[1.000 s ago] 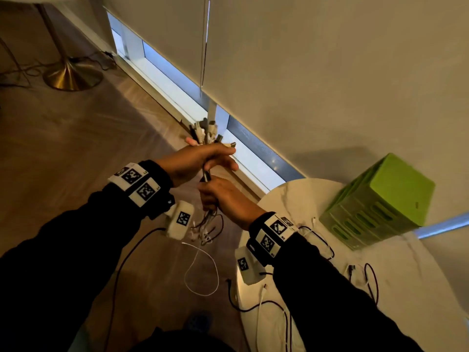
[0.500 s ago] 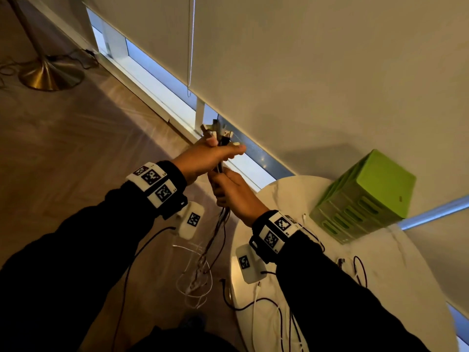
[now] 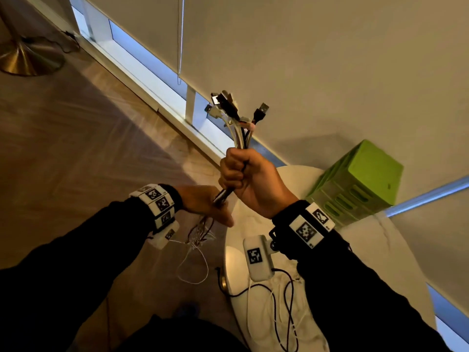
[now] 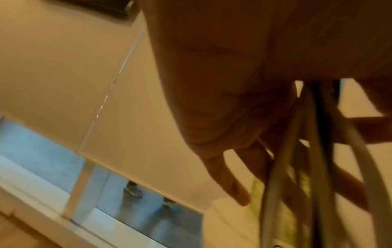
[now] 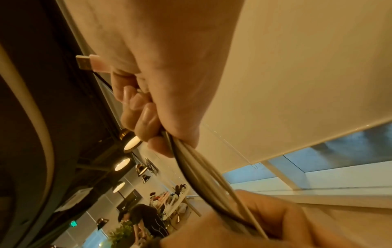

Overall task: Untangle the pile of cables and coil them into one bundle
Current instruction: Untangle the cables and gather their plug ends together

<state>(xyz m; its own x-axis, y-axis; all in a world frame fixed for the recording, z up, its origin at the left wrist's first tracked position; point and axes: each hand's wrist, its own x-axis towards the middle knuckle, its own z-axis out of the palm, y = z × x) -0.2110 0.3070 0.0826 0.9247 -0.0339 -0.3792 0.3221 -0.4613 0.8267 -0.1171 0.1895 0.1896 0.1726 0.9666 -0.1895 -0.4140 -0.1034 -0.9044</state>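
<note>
My right hand (image 3: 243,174) is raised in a fist round a bundle of white and black cables (image 3: 241,138), and their USB plugs (image 3: 228,105) fan out above it. In the right wrist view my right hand's fingers (image 5: 144,120) curl tight on the cables (image 5: 201,167), with a pink plug (image 5: 91,63) sticking out. Lower down, my left hand (image 3: 203,207) has the cables running across its palm. Its fingers (image 4: 229,181) are straight and spread beside the strands (image 4: 318,167). The loose ends (image 3: 200,235) dangle below in a tangle, with a white loop (image 3: 193,265) hanging towards the floor.
A round white marble table (image 3: 380,250) stands at right with a green slatted crate (image 3: 368,179) and more black and white cables (image 3: 279,301) on it. A brass lamp base (image 3: 22,59) sits on the wood floor at far left. A blind-covered window wall runs behind.
The hands have swapped: my right hand now grips the top of the bundle and has lifted it, while my left hand has dropped below along the cables. The plugs fan out higher.
</note>
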